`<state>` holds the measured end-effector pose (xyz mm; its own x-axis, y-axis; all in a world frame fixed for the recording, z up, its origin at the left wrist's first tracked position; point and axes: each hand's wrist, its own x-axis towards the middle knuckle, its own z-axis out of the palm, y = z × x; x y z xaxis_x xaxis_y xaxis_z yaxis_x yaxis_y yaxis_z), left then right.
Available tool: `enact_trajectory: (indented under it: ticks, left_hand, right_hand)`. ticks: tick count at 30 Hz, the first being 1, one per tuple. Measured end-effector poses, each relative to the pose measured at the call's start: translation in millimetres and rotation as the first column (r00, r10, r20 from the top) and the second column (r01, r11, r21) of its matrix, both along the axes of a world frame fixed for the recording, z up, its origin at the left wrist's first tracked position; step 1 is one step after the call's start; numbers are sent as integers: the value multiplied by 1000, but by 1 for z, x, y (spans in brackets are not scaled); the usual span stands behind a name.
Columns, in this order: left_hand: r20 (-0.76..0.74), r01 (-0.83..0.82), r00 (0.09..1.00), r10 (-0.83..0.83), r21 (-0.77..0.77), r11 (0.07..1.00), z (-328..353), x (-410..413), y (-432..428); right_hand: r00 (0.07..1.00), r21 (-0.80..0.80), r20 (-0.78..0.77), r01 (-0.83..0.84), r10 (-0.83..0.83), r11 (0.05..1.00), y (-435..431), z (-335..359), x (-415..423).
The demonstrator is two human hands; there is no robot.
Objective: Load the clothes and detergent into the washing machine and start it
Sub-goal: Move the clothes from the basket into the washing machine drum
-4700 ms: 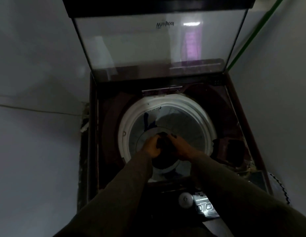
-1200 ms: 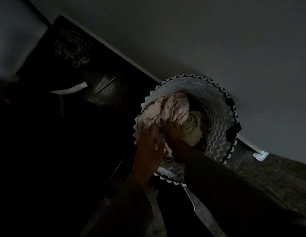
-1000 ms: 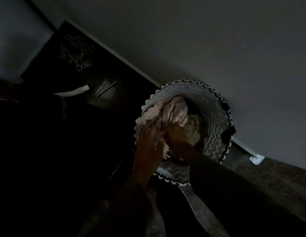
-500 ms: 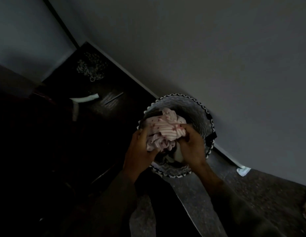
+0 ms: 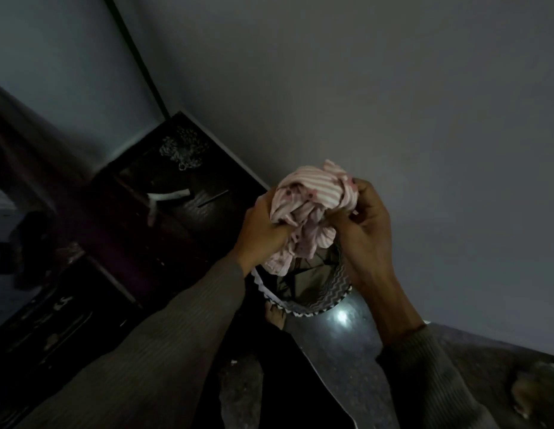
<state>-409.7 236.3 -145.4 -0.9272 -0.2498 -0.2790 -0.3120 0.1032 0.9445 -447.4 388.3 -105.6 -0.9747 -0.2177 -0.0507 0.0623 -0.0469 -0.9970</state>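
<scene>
Left hand [image 5: 263,232] and right hand [image 5: 364,226] both clutch the bunched pink striped garment [image 5: 312,196] directly above the chevron laundry basket [image 5: 323,300], presumably gathering loose fabric so nothing trails during transfer.

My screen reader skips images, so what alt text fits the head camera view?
A person's left hand and right hand grip a bunched pink striped garment, held over a chevron-patterned laundry basket standing on the floor by a grey wall. The room is dim.
</scene>
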Motion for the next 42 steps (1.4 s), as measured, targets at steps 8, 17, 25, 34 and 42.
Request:
enact_trajectory:
  ticks: [8,17,25,34,42]
  left_hand:
    - [19,-381,922,388,238,894,93,5,-3]
    - [171,-444,874,454,659,607,179,26,-39]
    - [-136,-449,873,469,153,880,210,73,-97]
    - [-334,-418,907,258,-792,445,250,141,-174]
    - [-168,-406,881,443,-750,523,226,225,-229]
  right_hand:
    - [999,101,33,14,-17,995,-9,18,21]
    - [696,-528,673,217,249,821,-40,21,60]
    - [782,-780,474,159,405,605,-107,109,53]
    - [662,-794,314,-209,680,570,-198,199,93]
    - [754,-144,-56,-654,654,742,-283,192,154]
